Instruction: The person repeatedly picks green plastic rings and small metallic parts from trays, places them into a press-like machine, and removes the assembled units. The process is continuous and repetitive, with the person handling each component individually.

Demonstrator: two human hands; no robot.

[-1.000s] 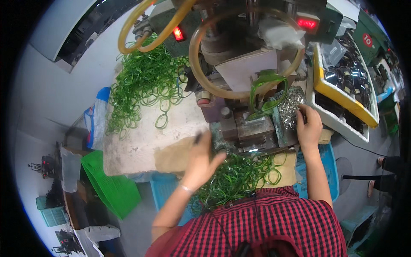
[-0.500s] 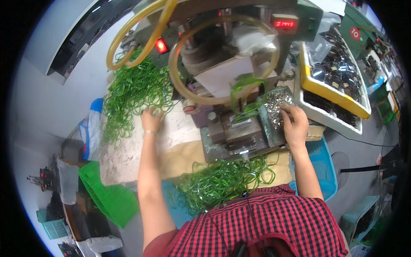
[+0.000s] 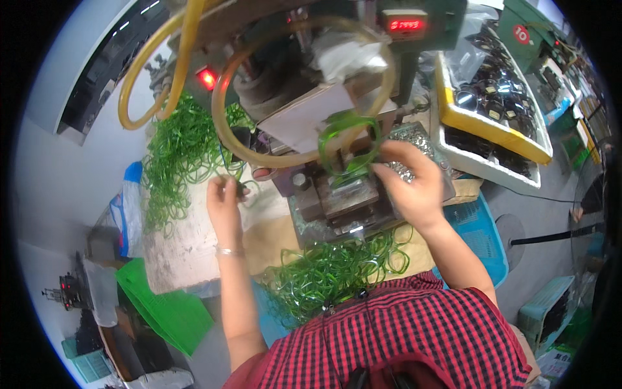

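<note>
Head: metal bits (image 3: 418, 139) in tray (image 3: 443, 162)

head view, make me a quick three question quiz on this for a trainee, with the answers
1. True or false: the left hand is over the pale board.
2. Which is nearer the green frame on the machine?
A. left hand
B. right hand
3. Fill in: the lit display glows ____.

Key: 1 true; 2 B; 3 red
</note>
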